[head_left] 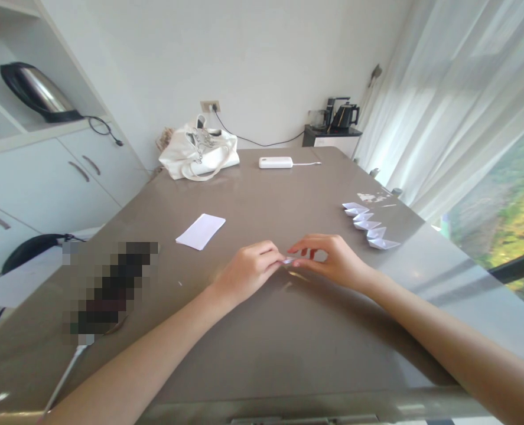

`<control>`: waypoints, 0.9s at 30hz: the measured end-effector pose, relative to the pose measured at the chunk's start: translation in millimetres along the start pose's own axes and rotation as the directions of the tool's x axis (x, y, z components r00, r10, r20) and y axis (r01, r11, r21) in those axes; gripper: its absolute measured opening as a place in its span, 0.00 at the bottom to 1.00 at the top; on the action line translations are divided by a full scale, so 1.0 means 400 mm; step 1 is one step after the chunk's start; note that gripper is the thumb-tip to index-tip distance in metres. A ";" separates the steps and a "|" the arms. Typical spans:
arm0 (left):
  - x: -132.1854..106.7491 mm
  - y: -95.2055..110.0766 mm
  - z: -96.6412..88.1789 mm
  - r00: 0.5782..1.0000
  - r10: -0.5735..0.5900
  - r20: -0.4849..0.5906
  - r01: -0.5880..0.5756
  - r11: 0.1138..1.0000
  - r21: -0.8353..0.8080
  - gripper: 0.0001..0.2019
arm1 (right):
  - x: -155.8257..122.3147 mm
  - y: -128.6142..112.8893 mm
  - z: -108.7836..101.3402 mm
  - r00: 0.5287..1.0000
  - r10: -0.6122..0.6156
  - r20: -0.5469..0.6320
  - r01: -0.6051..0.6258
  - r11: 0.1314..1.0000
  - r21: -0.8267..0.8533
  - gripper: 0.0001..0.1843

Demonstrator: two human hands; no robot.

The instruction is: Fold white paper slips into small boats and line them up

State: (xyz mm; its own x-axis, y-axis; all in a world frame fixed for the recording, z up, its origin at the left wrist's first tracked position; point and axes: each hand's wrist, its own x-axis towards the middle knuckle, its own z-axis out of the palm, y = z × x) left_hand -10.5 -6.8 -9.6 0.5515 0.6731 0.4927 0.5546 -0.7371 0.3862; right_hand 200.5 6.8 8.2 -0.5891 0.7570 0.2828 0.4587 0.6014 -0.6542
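The left hand [253,264] and the right hand [330,258] meet near the middle of the tabletop [266,354], with a small folded paper [289,260] between them, low over the surface. The left hand has its fingers drawn close together, the tips pinching the left end of the folded paper. The right hand is partly spread, its thumb and fingers curved with a clear gap between them; the thumb tip lies by the right end of the folded paper, and whether it touches is too small to tell. Beyond the left hand and to its left lies a slightly uneven stack [200,231] of white sheets. Right of the right hand, pointed white paper boats [383,243] stand in a slanting row, close against one another, with some white scraps [370,197] just past the row's far end. Near the left edge a dark, pixelated object [115,289] lies with a white cable [69,369] at its near end. At the far side sit a white bag [215,160] and, to its right, a white power bank [276,162] with a short lead. Past the tabletop, a kettle [44,88] stands on a shelf [35,134] at left, a black coffee pot [345,116] on a low cabinet [337,140] at the back, and a sheer curtain [456,77] hangs at right.
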 end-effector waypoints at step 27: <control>0.011 -0.023 -0.041 0.889 -0.001 0.457 0.021 0.999 -0.037 0.09 | -0.018 0.001 0.029 0.935 -0.189 0.301 0.266 0.934 -0.240 0.10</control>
State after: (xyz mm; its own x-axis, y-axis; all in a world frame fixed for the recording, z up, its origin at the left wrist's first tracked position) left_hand -23.7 1.9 1.8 0.7745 0.6273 0.0814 0.5422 -0.7247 0.4253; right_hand 197.2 -1.5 -2.2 -0.8376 0.5169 0.1768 0.4312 0.8242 -0.3670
